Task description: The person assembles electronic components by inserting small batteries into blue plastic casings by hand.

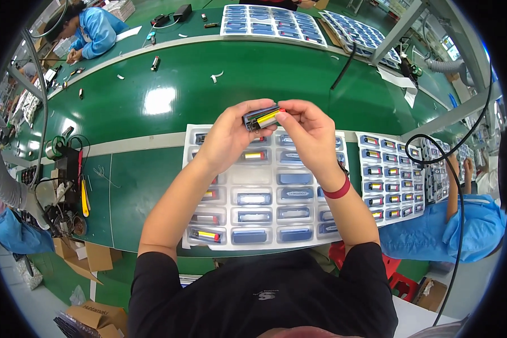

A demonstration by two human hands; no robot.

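My left hand (pixel 222 135) is closed around one end of a small dark blue plastic casing (pixel 247 120), held tilted above the tray. In the casing lies a battery cell (pixel 267 119) with a yellow stripe and a red end. My right hand (pixel 312 135) grips the other end, its thumb pressed on the cell near the red end. Under both hands is a white moulded tray (pixel 250 178), with blue casing shells (pixel 296 194) in its middle and right columns. Similar units with yellow and red cells (pixel 205 234) lie in its left column. The fingers' undersides are hidden.
A second tray of units (pixel 390 174) stands to the right, near a co-worker's blue sleeve (pixel 479 219). A black cable (pixel 462 197) hangs at the right. Wires and a yellow-handled tool (pixel 85 198) sit at the left. Across the green bench (pixel 208 101), another person (pixel 98 31) works.
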